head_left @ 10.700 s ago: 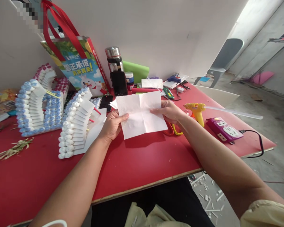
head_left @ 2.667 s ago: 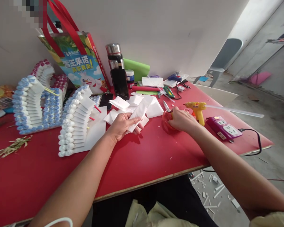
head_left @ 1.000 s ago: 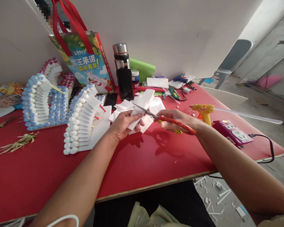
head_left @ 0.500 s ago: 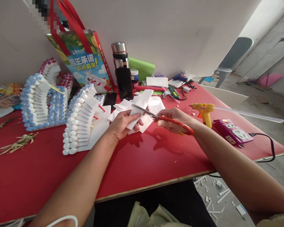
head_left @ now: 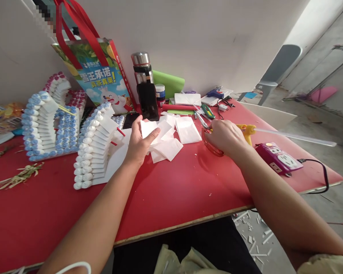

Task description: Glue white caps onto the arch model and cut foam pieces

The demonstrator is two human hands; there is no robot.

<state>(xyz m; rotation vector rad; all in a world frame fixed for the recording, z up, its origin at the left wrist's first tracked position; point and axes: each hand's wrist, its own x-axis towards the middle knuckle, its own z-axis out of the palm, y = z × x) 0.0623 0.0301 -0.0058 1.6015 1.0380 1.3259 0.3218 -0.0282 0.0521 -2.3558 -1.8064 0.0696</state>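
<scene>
The near strip of the red table (head_left: 174, 198) carries only a few white flecks. Both forearms cross it toward the work area at mid-depth.

Left hand (head_left: 137, 144): raised just above the tabletop, palm turned toward the body. The thumb presses one white paper piece (head_left: 148, 127) against the fingers behind it, so the hand is clamped on the sheet near its lower edge. The piece stands nearly upright, just beside the heap of loose paper pieces (head_left: 167, 149) lying on the table.

Right hand (head_left: 225, 136): back toward the camera, lying over the handles of the scissors (head_left: 201, 121). The fingers curl downward, close together. The view does not show whether they pass through the red loops or merely rest on them. The blades lie together and point away from the body. The scissors sit on the table, apart from the held piece.

Handling notes, as judgement:
- Hold the pinch close to the sheet's edge, so the thin paper hangs flat and does not crease.
- Direct the closed blades away from the left hand while the tool is low on the table.
- Lift the held piece clear of the heap, so that a second sheet does not cling to it.

Just behind the right hand is a yellow glue gun (head_left: 248, 129), with a purple power strip (head_left: 276, 159) to its right. To the left stands a stepped model of white tubes (head_left: 93, 150). At the wall are a printed bag (head_left: 98, 80) and a steel flask (head_left: 141, 66).
</scene>
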